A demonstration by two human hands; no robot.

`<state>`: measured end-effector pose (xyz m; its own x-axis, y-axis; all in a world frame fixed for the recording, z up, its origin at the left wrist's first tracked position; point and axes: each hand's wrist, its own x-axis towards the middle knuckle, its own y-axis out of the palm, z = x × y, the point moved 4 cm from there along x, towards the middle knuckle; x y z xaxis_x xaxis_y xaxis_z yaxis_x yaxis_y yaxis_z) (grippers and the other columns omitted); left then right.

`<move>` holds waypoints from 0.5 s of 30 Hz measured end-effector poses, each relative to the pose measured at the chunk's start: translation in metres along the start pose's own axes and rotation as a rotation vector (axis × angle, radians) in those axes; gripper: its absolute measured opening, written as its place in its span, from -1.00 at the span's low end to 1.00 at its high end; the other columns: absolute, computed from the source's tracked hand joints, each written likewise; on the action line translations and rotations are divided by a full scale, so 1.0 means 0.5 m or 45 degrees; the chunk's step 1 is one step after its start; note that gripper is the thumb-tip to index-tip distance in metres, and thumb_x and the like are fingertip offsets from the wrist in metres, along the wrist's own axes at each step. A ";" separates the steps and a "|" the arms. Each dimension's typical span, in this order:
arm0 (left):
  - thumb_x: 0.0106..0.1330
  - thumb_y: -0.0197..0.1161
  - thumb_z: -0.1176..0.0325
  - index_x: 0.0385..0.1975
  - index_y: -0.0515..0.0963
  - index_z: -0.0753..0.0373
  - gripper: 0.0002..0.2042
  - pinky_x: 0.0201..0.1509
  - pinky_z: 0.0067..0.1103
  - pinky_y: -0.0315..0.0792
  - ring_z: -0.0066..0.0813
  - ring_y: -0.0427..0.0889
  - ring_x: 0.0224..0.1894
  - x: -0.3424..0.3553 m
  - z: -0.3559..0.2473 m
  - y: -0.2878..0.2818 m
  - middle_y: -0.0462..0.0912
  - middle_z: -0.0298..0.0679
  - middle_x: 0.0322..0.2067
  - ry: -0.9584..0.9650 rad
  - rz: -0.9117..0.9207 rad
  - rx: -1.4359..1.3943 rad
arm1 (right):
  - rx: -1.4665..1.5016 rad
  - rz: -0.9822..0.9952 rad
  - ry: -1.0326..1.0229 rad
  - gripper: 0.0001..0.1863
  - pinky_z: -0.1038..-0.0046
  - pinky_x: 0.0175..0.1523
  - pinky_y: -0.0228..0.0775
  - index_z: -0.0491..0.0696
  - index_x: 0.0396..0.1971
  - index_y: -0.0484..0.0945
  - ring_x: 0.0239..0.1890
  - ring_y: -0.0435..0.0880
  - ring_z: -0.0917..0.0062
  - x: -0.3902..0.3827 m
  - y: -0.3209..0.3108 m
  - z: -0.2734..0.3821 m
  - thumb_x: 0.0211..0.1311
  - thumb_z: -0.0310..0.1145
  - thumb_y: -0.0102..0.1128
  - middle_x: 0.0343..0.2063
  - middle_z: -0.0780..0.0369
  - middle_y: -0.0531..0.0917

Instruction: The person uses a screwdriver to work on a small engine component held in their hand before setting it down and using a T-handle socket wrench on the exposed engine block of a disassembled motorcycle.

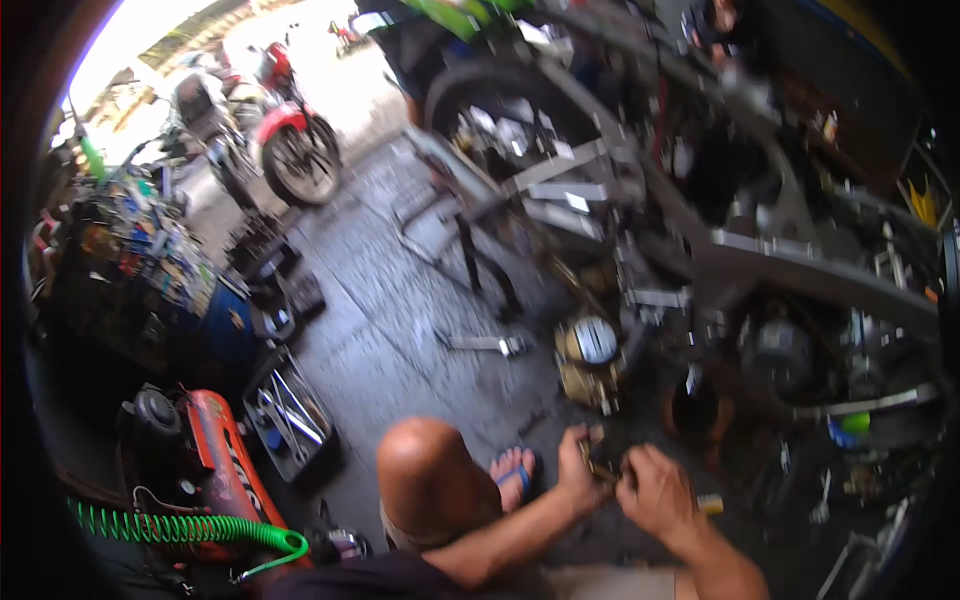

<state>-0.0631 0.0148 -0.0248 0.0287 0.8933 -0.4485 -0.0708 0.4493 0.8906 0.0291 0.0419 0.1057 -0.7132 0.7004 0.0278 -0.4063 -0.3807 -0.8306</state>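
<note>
Low in the head view, my left hand [580, 465] grips a small brass-coloured metal part [600, 466]; its exact shape is blurred. My right hand [655, 490] is closed at the same part, its fingertips pinched against it. Above my hands lies a gold-coloured engine assembly with a silver round cover [590, 342], beside a grey motorcycle frame [760, 255]. A silver tool or bar [475, 343] lies on the dark floor left of the assembly. My bare knee [420, 465] and sandalled foot [512, 470] are left of my hands.
A red compressor [225, 450] with a green coiled hose [180, 525], a tool tray [318, 438] and a cluttered bench [130, 260] line the left. Motorcycles [290, 150] stand at the bright opening. Loose parts crowd the right [850, 425]. Another person [715, 30] is at the upper right.
</note>
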 end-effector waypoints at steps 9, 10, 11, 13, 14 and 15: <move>0.27 -0.02 0.11 -0.43 0.40 0.10 -0.79 -0.23 -0.41 0.47 -0.39 0.54 -0.40 -0.005 0.005 0.019 0.50 -0.34 -0.50 0.070 -0.215 -0.107 | 0.227 -0.019 0.012 -0.84 0.20 -0.24 0.50 -0.15 -0.27 0.59 -0.31 0.63 0.09 0.007 -0.007 -0.004 0.12 -0.52 0.18 -0.33 0.05 0.59; 0.28 -0.03 0.11 -0.43 0.40 0.10 -0.79 -0.23 -0.41 0.47 -0.39 0.54 -0.40 -0.005 0.007 0.022 0.50 -0.34 -0.50 0.076 -0.241 -0.103 | 0.206 -0.003 0.010 -0.84 0.22 -0.23 0.51 -0.16 -0.27 0.59 -0.32 0.64 0.11 0.006 -0.006 -0.005 0.13 -0.50 0.21 -0.32 0.07 0.60; 0.29 -0.04 0.11 -0.43 0.40 0.09 -0.78 -0.23 -0.42 0.48 -0.39 0.54 -0.40 -0.009 0.006 0.021 0.50 -0.34 -0.50 0.093 -0.260 -0.089 | 0.202 0.003 0.015 -0.84 0.22 -0.23 0.51 -0.16 -0.27 0.59 -0.32 0.64 0.11 0.001 -0.002 -0.005 0.13 -0.50 0.21 -0.32 0.07 0.60; 0.30 -0.05 0.12 -0.41 0.43 0.13 -0.76 -0.15 -0.40 0.48 -0.38 0.55 -0.35 -0.014 0.010 0.013 0.53 -0.29 -0.46 0.086 -0.206 -0.105 | 0.151 -0.005 0.010 -0.85 0.23 -0.24 0.51 -0.16 -0.30 0.58 -0.31 0.64 0.14 -0.002 0.004 -0.002 0.14 -0.46 0.24 -0.34 0.08 0.59; 0.30 -0.05 0.13 -0.42 0.42 0.13 -0.77 -0.16 -0.42 0.47 -0.39 0.55 -0.36 -0.014 0.011 0.009 0.52 -0.31 -0.47 0.107 -0.212 -0.102 | 0.150 0.000 0.013 -0.85 0.23 -0.24 0.51 -0.16 -0.30 0.58 -0.31 0.64 0.14 -0.004 0.006 -0.001 0.14 -0.46 0.24 -0.34 0.08 0.59; 0.30 -0.04 0.13 -0.43 0.42 0.13 -0.77 -0.17 -0.44 0.47 -0.41 0.54 -0.38 -0.014 0.011 0.006 0.52 -0.33 -0.49 0.129 -0.218 -0.100 | 0.083 0.016 0.016 -0.86 0.23 -0.25 0.51 -0.16 -0.32 0.58 -0.32 0.64 0.15 -0.005 0.008 -0.001 0.14 -0.44 0.24 -0.35 0.09 0.58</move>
<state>-0.0579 0.0098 -0.0184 -0.0533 0.7968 -0.6019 -0.1511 0.5894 0.7936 0.0296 0.0389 0.1021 -0.7111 0.7030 0.0104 -0.4342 -0.4275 -0.7930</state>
